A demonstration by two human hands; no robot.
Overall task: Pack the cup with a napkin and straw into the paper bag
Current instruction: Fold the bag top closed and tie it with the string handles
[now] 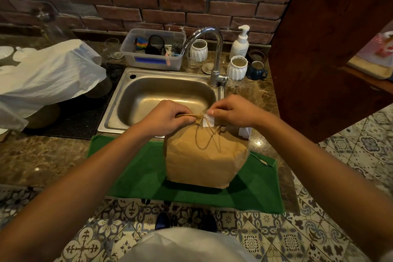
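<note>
Paper bag [204,155] stood upright on green mat [144,176], at 6 o'clock from sink [161,93]. Bag top pinched shut by both hands. Left hand [168,117] closed on folded top at 9 o'clock side. Right hand [234,110] closed on white paper bit [208,121] at 3 o'clock side. String handle [209,138] hung down bag front. Cup hidden, cannot be seen. Surface [42,155] is brown stone.

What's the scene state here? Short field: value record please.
bag: brown paper bag upright on green mat, top pinched shut
left hand: left hand gripping the folded bag top
right hand: right hand pinching a white sticker at the fold
handles: twine handles hang down the front
cup, napkin, straw: not visible
behind bag: steel sink, empty
</note>
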